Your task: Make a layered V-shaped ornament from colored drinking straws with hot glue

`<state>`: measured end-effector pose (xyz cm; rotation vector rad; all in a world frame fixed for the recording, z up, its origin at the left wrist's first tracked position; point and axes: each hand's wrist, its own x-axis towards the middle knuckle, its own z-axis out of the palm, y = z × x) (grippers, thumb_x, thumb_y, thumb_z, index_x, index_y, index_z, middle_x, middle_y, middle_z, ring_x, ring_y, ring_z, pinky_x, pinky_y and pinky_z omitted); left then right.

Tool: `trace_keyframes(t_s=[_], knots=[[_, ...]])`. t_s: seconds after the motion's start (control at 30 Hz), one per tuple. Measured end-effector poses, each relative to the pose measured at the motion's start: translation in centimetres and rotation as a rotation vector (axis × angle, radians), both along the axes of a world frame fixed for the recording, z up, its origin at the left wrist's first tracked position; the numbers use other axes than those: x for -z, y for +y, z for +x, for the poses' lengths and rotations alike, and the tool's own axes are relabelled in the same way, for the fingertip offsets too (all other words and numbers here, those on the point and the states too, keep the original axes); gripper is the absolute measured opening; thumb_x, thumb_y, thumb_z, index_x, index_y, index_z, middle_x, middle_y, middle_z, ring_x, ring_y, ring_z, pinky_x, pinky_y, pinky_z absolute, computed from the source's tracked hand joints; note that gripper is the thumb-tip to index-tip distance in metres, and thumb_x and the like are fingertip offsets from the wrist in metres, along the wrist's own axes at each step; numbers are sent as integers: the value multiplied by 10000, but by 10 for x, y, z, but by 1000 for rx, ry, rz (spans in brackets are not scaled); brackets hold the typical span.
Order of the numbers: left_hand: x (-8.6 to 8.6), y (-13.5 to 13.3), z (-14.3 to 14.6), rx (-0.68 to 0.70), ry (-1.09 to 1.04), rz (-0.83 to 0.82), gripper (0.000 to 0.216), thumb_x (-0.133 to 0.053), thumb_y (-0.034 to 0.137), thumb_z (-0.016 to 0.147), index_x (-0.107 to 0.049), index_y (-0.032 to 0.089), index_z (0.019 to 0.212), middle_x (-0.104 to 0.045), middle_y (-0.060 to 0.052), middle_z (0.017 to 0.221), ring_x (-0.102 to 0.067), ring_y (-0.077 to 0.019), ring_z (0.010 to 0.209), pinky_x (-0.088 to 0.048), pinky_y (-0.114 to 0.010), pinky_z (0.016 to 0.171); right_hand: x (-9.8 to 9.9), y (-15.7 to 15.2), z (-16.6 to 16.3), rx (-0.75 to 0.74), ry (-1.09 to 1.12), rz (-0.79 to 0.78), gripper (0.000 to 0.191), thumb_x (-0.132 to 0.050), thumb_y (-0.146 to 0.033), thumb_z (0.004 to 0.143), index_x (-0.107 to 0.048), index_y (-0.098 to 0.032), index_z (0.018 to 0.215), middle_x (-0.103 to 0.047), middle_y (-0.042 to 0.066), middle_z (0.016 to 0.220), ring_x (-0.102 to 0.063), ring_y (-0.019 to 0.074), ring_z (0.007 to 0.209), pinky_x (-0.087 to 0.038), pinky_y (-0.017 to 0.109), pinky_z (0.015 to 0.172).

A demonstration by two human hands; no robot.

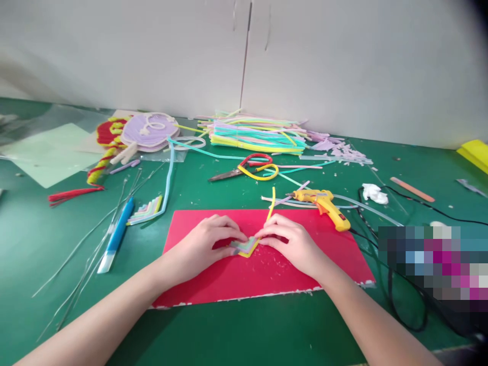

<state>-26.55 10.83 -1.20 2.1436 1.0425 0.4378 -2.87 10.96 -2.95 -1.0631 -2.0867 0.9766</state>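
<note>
Over the red board (206, 282), both hands hold a small V-shaped piece made of pastel pipe cleaners (247, 246) laid side by side, with yellow along its lower edge. My left hand (204, 244) pinches its left end between thumb and fingers. At the right side, the closed fingers of my right hand (292, 244) grip the yellow pipe cleaner (273, 198), whose free end sticks up past the knuckles. Fingertips cover both ends of the piece. A similar layered piece (147, 209) lies left of the board, with a long blue strand running up from it.
A yellow glue gun (324, 203) lies on the board's upper right edge, its black cord trailing right. Scissors (244, 170) with red and yellow handles lie beyond the board. Bundled pipe cleaners (255, 137) are at the back. A blue pen-like tool (119, 231) and thin wires (86, 274) lie left.
</note>
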Motion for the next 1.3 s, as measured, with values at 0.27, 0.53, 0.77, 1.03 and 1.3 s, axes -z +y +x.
trace_keyframes(t_s=[0.27,0.53,0.77,1.03,1.3], knots=[[3,0,1,0,-9,17,240,-562,160,840,-665,270,1027,-608,-27,1037,-554,-168,954,-443,-285,855,0,1,-1,8,-31,41,101,-570,-233,860,-668,-240,884,-587,12,857,-587,126,806,-509,278,745],[1,0,2,-6,-4,16,237,-557,166,837,-670,266,1019,-616,-31,1037,-558,-175,950,-449,-296,851,-4,0,-1,10,-44,-10,81,-585,-247,850,-664,-232,861,-592,10,845,-589,126,788,-507,287,738],[1,1,2,-5,-16,21,233,-560,153,831,-675,262,1003,-622,-29,1024,-566,-170,939,-447,-287,845,-7,-2,-5,55,-76,-5,60,-598,-239,841,-654,-218,836,-599,7,829,-577,121,757,-486,271,710],[0,0,2,-5,-3,13,235,-556,150,832,-673,254,1007,-621,-38,1030,-561,-176,944,-447,-292,847,-9,-5,-7,74,-109,-7,41,-596,-226,836,-635,-217,827,-588,10,823,-562,125,747,-473,262,672],[1,0,2,-1,-7,13,245,-557,146,825,-672,260,1008,-619,-37,1036,-559,-182,955,-446,-300,856,-8,-6,-7,58,-111,-7,38,-591,-224,841,-629,-224,840,-578,11,837,-569,136,808,-476,272,720]])
